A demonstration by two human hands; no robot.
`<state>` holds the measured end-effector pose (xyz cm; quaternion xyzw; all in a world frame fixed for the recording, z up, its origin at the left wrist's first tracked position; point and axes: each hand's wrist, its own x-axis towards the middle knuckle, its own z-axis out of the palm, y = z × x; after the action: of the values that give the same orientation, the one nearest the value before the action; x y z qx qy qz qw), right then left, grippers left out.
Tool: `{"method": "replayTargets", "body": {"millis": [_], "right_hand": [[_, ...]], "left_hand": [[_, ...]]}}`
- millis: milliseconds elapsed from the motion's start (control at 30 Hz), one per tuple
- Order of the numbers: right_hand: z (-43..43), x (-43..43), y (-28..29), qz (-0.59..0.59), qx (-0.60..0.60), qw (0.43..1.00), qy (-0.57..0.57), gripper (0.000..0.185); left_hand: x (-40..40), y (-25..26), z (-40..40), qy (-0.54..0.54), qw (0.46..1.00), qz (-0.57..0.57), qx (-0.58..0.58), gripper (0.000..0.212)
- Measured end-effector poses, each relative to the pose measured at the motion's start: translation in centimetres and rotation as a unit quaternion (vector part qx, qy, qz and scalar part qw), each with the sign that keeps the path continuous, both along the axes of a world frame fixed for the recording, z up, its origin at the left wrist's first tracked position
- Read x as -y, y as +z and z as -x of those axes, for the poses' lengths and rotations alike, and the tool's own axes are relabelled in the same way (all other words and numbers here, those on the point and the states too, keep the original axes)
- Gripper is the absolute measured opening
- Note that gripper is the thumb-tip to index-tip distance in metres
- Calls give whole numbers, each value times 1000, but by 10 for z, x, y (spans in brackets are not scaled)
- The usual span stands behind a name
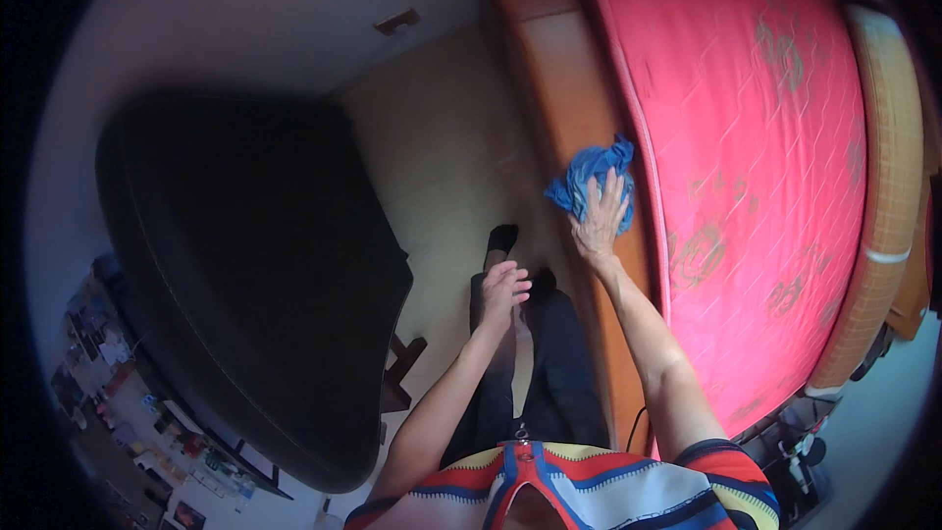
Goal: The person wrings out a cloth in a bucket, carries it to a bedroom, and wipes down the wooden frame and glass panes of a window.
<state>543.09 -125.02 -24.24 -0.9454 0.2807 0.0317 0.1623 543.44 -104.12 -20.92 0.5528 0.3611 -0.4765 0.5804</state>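
Note:
My right hand (600, 224) lies over a crumpled blue cloth (592, 165), with the fingers spread and pressing it down. Under the cloth runs the orange-brown padded side rail (581, 88) of a bed. Close beside that rail is a pink quilted mattress (728, 154) with brownish floral patterns. My left hand (506, 287) hangs in the air above my legs, its fingers slightly curled and apart, holding nothing. What lies beneath the cloth is hidden.
On my left a large dark padded panel with stitching (250, 272) stands near the floor (427, 132). A rolled tan mat (883, 228) lies along the mattress's far side. A wall socket (397, 22) is ahead. Many small items (184, 442) crowd the lower left.

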Motion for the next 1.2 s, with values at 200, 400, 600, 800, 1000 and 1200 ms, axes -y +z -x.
{"method": "replayTargets", "body": {"millis": [200,400,600,800,1000,1200], "right_hand": [[-101,44,-25,78,9,997,15,84],[-274,141,-59,86,72,985,131,78],[-348,120,-30,105,74,986,105,62],[-289,127,-33,62,84,912,397,54],[-110,72,4,-48,55,942,328,48],[28,53,6,-63,-47,971,224,81]], "left_hand": [[-10,-2,-3,40,998,-29,-33,28],[-5,-8,0,109,993,-41,-37,26],[24,-7,-20,171,984,-35,-33,26],[53,-3,-42,110,994,-13,0,27],[51,8,-40,64,997,-38,-3,27],[40,16,-21,19,998,-53,-22,27]]}}
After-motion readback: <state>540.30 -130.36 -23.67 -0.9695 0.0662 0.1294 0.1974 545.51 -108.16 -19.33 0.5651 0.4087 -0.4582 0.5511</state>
